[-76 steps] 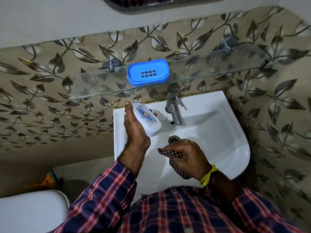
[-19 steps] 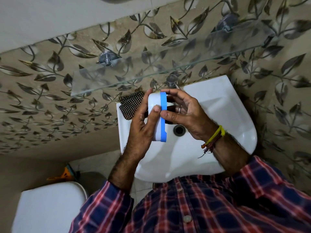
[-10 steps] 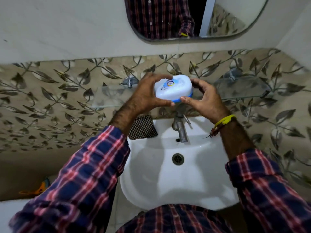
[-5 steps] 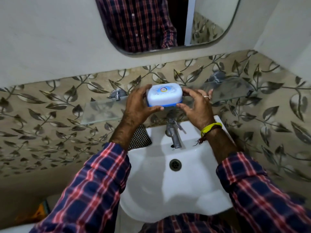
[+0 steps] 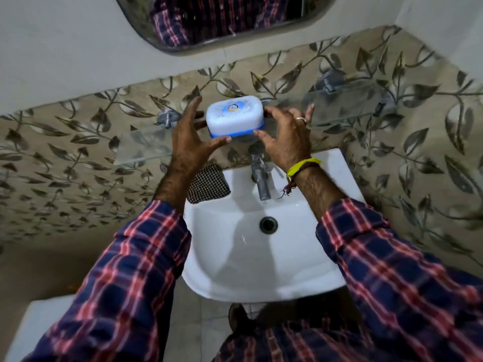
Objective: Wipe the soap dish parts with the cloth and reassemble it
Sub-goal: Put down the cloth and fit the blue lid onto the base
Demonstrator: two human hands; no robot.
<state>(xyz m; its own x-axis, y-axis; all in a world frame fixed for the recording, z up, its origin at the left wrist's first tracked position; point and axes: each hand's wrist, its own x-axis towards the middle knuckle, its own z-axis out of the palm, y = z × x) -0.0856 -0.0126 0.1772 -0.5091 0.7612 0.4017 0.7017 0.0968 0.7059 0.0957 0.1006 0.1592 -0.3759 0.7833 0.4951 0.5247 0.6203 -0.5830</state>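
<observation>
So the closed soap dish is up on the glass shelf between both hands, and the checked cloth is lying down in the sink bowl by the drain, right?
Not quite. The head view shows the checked cloth on the sink's back left corner, beside the tap, not by the drain. The closed soap dish is on the glass shelf, between the left hand and right hand.

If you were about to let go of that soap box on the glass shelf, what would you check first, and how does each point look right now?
1. White lid seated on the blue base of the soap dish: ok.
2. Dish resting fully on the glass shelf: cannot tell.
3. Left hand steadying it, thumb at the base: ok.
4. Right hand against the other end: ok.
5. Checked cloth parked on the sink rim, out of the way: ok.
</observation>
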